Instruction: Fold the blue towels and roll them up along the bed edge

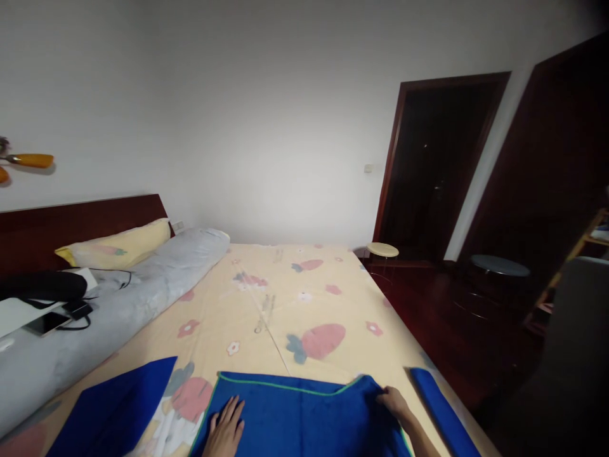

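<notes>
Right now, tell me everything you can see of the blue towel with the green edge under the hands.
The blue towel looks like soft terry cloth, deep blue with a thin green trim along its far edge. It lies spread on the patterned bedsheet at the near edge of the bed, its lower part cut off by the picture. The left hand rests flat on it; the right hand pinches its far right corner, which is slightly rumpled.

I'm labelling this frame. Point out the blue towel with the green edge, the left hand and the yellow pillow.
blue towel (304,412): head view, middle of cloth.
left hand (226,428): head view, back of hand.
yellow pillow (118,244): head view, front face.
</notes>
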Available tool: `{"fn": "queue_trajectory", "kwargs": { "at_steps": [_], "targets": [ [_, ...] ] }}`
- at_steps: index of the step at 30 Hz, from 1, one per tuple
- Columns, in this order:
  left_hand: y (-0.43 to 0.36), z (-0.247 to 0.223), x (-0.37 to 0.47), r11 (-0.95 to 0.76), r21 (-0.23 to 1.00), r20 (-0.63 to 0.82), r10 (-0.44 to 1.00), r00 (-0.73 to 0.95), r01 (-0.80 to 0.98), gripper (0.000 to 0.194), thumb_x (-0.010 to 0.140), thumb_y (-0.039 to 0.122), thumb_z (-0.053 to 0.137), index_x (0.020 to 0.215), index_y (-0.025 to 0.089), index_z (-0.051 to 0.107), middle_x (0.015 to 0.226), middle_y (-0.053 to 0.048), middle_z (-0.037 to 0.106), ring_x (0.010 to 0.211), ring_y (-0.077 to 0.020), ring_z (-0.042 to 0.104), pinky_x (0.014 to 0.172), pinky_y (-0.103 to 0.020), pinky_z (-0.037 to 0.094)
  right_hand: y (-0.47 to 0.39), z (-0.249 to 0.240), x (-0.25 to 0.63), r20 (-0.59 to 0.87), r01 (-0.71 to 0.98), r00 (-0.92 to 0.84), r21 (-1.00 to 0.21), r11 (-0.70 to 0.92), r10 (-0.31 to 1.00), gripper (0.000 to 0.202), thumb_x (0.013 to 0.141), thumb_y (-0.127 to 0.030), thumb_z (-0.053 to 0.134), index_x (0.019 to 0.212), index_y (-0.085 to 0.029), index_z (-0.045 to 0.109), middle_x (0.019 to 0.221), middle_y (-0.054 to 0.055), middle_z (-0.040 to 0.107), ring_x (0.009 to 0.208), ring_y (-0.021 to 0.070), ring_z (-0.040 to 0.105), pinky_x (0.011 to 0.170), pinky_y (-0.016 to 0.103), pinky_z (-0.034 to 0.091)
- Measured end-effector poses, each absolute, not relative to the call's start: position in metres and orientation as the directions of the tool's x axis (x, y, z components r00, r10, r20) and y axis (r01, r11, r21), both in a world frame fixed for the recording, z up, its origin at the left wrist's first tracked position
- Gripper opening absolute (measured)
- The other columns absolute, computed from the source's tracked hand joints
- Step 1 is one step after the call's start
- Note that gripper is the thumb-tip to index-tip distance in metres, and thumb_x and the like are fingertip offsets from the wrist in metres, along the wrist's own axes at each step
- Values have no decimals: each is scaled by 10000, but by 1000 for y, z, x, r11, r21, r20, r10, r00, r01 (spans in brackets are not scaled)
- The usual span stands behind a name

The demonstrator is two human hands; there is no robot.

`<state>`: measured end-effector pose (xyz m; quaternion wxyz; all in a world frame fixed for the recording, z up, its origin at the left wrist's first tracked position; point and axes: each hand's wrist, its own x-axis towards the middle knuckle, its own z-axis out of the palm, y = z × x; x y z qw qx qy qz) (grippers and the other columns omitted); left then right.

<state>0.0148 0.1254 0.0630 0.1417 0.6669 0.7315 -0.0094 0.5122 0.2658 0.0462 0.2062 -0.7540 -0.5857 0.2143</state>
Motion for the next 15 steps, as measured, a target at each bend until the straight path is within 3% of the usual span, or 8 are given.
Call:
{"fn": "queue_trajectory", "kwargs": {
  "at_steps": [4,8,12,15],
  "targets": [
    [162,83,21,173,185,-312,944,-109,967,599,885,337,223,1473,241,284,1587,-30,230,1459,-186,188,1153,-497,178,267,54,514,-122,766,228,-590,-255,966,341,606,-168,502,911,-184,654,658,6,696,624,188,673,606,290,510],
    [190,89,16,224,202,-377,916,-135,953,635,862,319,286,1487,226,227,1598,-68,190,1462,-210,180,1129,-554,215,260,63,519,-25,801,280,-545,-248,960,551,631,-158,460,1171,-159,571,882,82,710,857,244,684,743,349,515],
    [205,92,15,256,211,-386,908,-160,943,660,862,285,270,1504,221,131,1616,-63,72,1476,-218,102,1108,-574,249,246,65,518,107,847,311,-483,-224,944,527,737,-222,407,1244,-150,533,1204,184,608,1196,320,544,985,451,413],
    [212,93,17,276,210,-399,900,-175,938,654,869,294,258,1505,213,127,1615,-83,69,1473,-234,124,1101,-589,253,242,57,514,90,840,337,-478,-256,937,474,780,-319,389,1188,-172,578,1201,181,622,1193,338,549,1004,495,398]
  ]
}}
